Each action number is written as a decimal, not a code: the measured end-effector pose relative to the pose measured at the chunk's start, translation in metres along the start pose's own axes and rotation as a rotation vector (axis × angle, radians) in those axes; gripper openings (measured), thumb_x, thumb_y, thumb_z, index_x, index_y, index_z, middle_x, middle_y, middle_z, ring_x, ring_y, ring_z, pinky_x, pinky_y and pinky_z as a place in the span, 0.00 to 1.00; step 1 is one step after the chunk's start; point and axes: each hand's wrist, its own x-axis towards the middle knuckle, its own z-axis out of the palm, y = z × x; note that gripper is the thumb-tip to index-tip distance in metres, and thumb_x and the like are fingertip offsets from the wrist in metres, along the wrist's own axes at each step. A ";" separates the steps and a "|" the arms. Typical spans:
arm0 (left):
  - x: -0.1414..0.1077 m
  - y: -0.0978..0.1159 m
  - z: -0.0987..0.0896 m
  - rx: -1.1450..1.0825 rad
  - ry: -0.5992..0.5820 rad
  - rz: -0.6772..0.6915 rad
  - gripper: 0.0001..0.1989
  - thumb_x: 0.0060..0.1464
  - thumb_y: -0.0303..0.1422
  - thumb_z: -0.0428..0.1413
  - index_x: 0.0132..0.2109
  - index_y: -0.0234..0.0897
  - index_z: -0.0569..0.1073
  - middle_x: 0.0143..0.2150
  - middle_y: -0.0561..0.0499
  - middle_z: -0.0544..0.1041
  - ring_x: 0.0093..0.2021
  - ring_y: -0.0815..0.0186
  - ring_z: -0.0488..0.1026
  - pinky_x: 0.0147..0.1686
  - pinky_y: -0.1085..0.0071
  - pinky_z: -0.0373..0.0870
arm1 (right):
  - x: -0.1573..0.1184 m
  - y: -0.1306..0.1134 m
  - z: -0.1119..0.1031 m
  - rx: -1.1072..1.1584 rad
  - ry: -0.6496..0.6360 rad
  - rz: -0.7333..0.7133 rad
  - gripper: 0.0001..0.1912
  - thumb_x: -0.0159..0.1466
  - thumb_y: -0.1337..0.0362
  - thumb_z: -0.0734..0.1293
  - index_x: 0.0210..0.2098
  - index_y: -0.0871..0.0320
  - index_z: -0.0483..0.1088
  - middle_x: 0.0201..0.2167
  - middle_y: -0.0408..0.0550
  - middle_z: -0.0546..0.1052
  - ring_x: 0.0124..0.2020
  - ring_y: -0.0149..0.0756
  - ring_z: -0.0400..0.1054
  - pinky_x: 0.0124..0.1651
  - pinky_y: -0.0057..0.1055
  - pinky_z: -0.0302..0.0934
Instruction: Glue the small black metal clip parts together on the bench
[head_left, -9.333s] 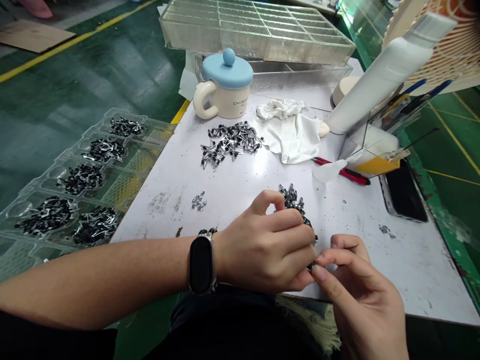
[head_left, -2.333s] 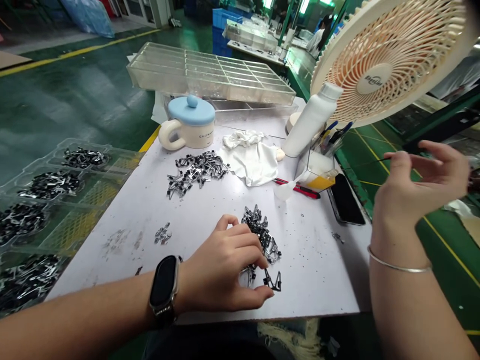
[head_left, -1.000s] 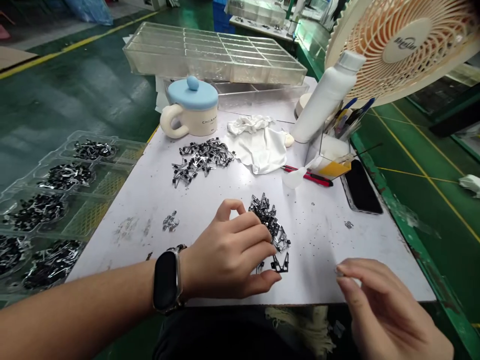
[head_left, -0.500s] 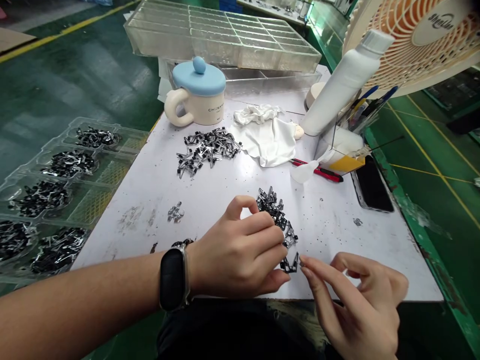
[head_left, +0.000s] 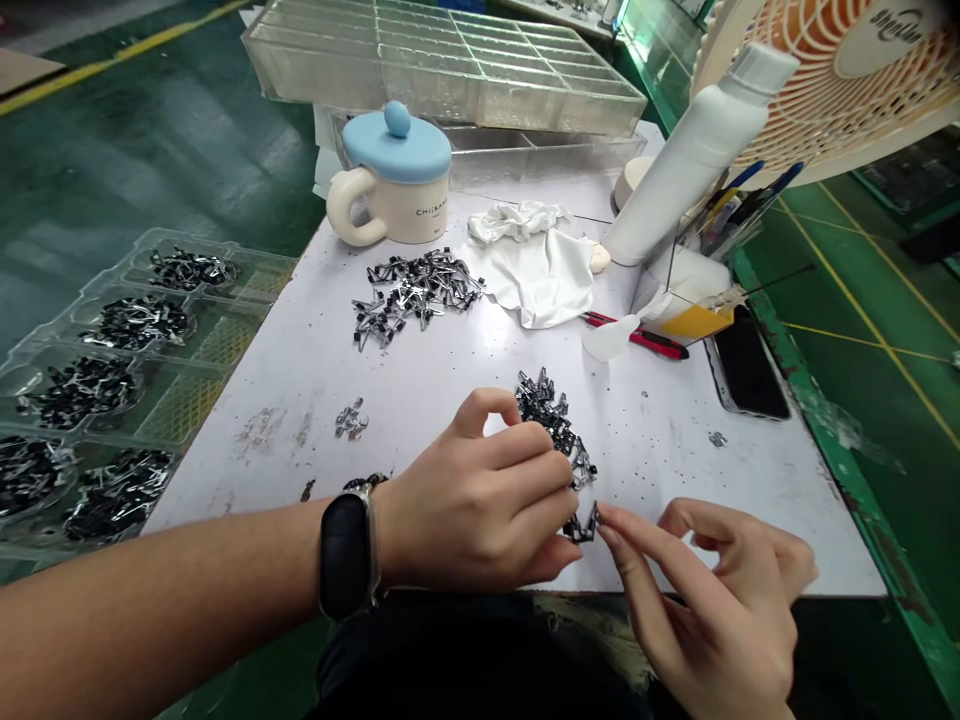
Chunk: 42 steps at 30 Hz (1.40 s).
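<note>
My left hand (head_left: pixel 480 500), with a dark smart band on its wrist, is closed over the near part of a pile of small black-and-metal parts (head_left: pixel 551 415). Its fingertips are partly hidden, against a small black clip part (head_left: pixel 583 527) near the table's front edge. Thumb and forefinger of my right hand (head_left: pixel 705 590) are pinched together at the right end of that same part; anything smaller between them cannot be made out. A second heap of similar parts (head_left: pixel 420 290) lies farther back, and a few silvery bits (head_left: pixel 351 420) rest left of my left hand.
Plastic trays (head_left: pixel 142 400) of parts stand left. Behind are a lidded mug (head_left: pixel 397 190), a white cloth (head_left: pixel 540 275) and a divided case (head_left: pixel 450 85). At right are a red cutter (head_left: pixel 660 345), bottle (head_left: pixel 697 150), pen holder (head_left: pixel 682 290), phone (head_left: pixel 750 365) and fan (head_left: pixel 825 80).
The view has shifted slightly. Both hands keep nearly the same pose, with my right fingertips now a little closer against the small clip part.
</note>
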 end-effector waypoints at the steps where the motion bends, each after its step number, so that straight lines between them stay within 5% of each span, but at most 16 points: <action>1: 0.000 0.000 0.000 0.000 0.001 0.002 0.10 0.54 0.37 0.57 0.33 0.33 0.74 0.31 0.53 0.77 0.33 0.67 0.71 0.43 0.61 0.57 | 0.000 0.000 0.000 0.001 -0.002 0.007 0.16 0.57 0.72 0.71 0.44 0.54 0.72 0.33 0.48 0.66 0.34 0.31 0.59 0.38 0.35 0.46; 28: -0.001 0.002 0.000 0.002 -0.023 -0.013 0.11 0.56 0.38 0.56 0.32 0.34 0.73 0.30 0.53 0.76 0.33 0.67 0.71 0.43 0.60 0.57 | 0.002 -0.006 -0.001 0.017 -0.013 0.035 0.11 0.58 0.70 0.70 0.41 0.56 0.72 0.32 0.48 0.65 0.33 0.32 0.59 0.39 0.36 0.46; 37: -0.001 0.003 0.001 -0.026 0.011 -0.020 0.12 0.54 0.39 0.57 0.32 0.34 0.73 0.30 0.53 0.76 0.33 0.67 0.71 0.43 0.61 0.57 | 0.002 -0.002 0.002 0.526 -0.198 0.288 0.08 0.60 0.71 0.68 0.38 0.53 0.70 0.38 0.46 0.71 0.44 0.36 0.63 0.45 0.37 0.58; 42: -0.002 0.003 0.001 -0.043 0.054 -0.006 0.12 0.53 0.40 0.58 0.32 0.34 0.73 0.29 0.53 0.76 0.32 0.68 0.70 0.43 0.61 0.57 | 0.002 0.000 0.002 0.932 -0.272 0.541 0.07 0.60 0.71 0.67 0.36 0.53 0.70 0.34 0.44 0.74 0.45 0.32 0.67 0.45 0.29 0.65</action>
